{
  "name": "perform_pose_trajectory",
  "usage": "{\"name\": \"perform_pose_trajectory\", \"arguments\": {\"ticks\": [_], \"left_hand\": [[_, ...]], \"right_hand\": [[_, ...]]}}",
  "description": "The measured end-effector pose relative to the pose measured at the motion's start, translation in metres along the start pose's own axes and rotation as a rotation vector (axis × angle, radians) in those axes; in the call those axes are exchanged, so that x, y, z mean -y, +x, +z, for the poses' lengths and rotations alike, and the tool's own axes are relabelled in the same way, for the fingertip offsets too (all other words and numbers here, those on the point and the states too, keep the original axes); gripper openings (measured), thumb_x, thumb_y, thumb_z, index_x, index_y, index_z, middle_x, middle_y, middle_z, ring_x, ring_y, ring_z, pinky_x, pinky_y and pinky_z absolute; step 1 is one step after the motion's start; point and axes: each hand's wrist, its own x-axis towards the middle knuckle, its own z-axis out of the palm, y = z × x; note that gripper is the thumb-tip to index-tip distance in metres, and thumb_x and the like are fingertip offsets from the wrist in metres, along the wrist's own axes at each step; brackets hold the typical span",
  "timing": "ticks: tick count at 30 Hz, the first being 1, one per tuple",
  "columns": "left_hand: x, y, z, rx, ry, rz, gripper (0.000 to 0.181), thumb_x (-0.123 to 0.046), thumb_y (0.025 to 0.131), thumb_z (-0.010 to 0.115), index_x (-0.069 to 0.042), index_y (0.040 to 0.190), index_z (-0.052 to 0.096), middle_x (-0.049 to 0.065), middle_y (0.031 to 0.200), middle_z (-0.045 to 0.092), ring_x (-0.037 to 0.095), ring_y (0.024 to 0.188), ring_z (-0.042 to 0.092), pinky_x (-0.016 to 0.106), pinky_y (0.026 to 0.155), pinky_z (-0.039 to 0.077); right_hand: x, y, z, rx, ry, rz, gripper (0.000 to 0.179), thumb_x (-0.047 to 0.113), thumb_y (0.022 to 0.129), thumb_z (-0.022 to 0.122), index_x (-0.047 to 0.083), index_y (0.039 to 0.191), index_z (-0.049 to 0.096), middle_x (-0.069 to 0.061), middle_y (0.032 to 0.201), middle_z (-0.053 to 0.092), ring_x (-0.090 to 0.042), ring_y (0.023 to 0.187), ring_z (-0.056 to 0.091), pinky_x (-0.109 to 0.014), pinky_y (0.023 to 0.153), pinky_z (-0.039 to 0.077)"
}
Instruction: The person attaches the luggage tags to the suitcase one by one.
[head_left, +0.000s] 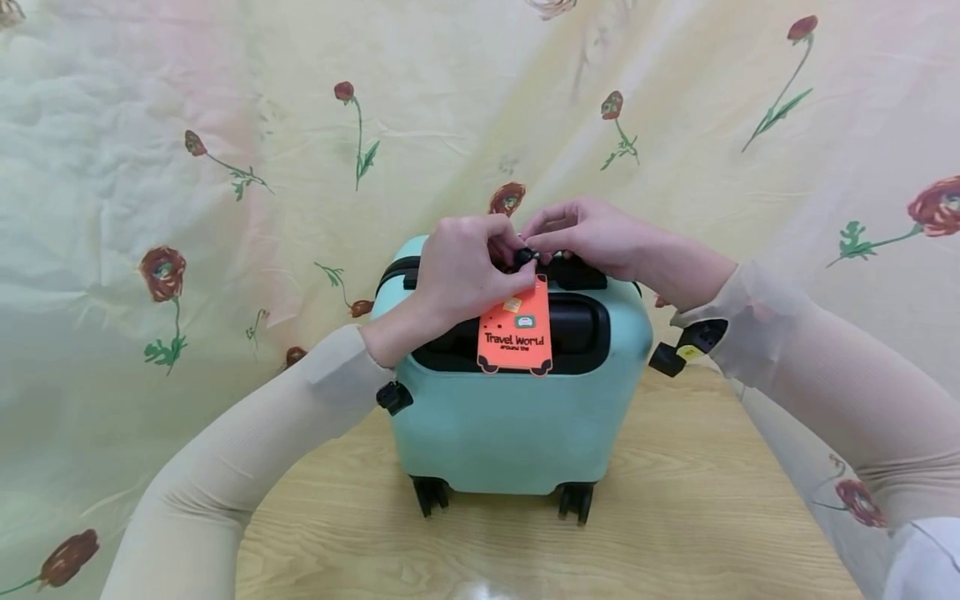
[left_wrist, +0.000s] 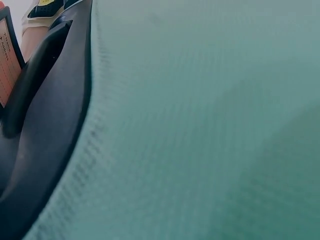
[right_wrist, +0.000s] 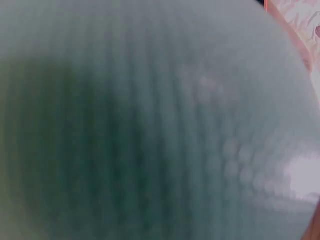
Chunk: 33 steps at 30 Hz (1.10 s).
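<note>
A mint-green suitcase (head_left: pixel 502 433) stands upright on its wheels. An orange luggage tag (head_left: pixel 516 337) printed "Travel World" hangs in front of its black side handle (head_left: pixel 581 333). My left hand (head_left: pixel 468 262) pinches the tag's small black strap (head_left: pixel 526 257) above the suitcase, thumb low and fingers curled over. From the other side my right hand (head_left: pixel 588 236) pinches the strap close to the left fingertips. Exactly how the strap runs between the fingers is hidden. The left wrist view has the tag's edge (left_wrist: pixel 7 65) beside the handle; the suitcase shell (right_wrist: pixel 150 125) fills most of the right wrist view.
Beneath the suitcase lies a wood-grain tabletop (head_left: pixel 675 500). A flower-printed cloth (head_left: pixel 300 125) hangs behind and at both sides. Black suitcase wheels (head_left: pixel 576 502) touch the table at the front.
</note>
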Motion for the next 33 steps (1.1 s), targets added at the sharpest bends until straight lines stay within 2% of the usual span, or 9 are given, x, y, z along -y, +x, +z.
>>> {"name": "perform_pose_trajectory", "arguments": {"ticks": [6,17,21,25,29,33], "left_hand": [[0.002,0.002,0.0,0.011,-0.004,-0.008,0.017,-0.022,0.085,0.084,-0.007,0.089,0.078,0.007,0.085,0.079,0.016,0.076,0.074,0.028,0.071,0.056],[0.007,0.004,0.0,0.014,-0.043,0.02,0.016,-0.02,0.083,0.084,-0.006,0.088,0.076,0.007,0.079,0.076,0.015,0.072,0.07,0.026,0.068,0.052],[0.009,0.004,-0.002,0.019,-0.065,0.022,0.017,-0.02,0.083,0.084,-0.006,0.09,0.078,0.007,0.079,0.076,0.015,0.071,0.07,0.026,0.069,0.054],[0.009,0.004,-0.003,0.013,-0.082,0.014,0.019,-0.022,0.083,0.086,-0.006,0.091,0.079,0.006,0.079,0.077,0.014,0.07,0.071,0.026,0.069,0.055],[0.009,0.004,-0.001,-0.004,-0.063,0.018,0.021,-0.024,0.083,0.087,-0.007,0.09,0.078,0.006,0.078,0.076,0.013,0.07,0.072,0.026,0.069,0.055],[0.007,0.004,0.0,-0.008,-0.025,0.032,0.018,-0.023,0.084,0.085,-0.007,0.089,0.078,0.006,0.077,0.076,0.014,0.07,0.071,0.026,0.067,0.053]], "right_hand": [[0.001,-0.003,0.002,-0.032,0.005,0.026,0.013,0.015,0.106,0.063,0.015,0.106,0.076,0.004,0.094,0.073,-0.019,0.092,0.062,-0.028,0.085,0.05],[0.007,-0.003,0.01,-0.054,-0.035,0.05,0.009,0.016,0.104,0.065,0.016,0.098,0.073,0.001,0.085,0.067,-0.021,0.092,0.06,-0.03,0.083,0.048],[0.005,-0.003,0.01,-0.057,-0.037,0.032,0.009,0.016,0.105,0.065,0.015,0.102,0.073,0.0,0.096,0.07,-0.021,0.094,0.061,-0.03,0.086,0.049],[0.002,-0.003,0.008,-0.055,-0.046,0.003,0.014,0.015,0.106,0.063,0.01,0.113,0.074,0.001,0.105,0.074,-0.02,0.094,0.063,-0.027,0.087,0.052],[-0.001,-0.001,0.005,-0.035,-0.055,-0.022,0.019,0.016,0.105,0.063,0.008,0.119,0.074,0.004,0.104,0.075,-0.017,0.091,0.063,-0.026,0.085,0.052],[-0.002,-0.001,0.002,-0.018,-0.037,-0.02,0.014,0.015,0.104,0.065,0.01,0.113,0.075,0.005,0.097,0.073,-0.018,0.088,0.06,-0.026,0.083,0.051]]}}
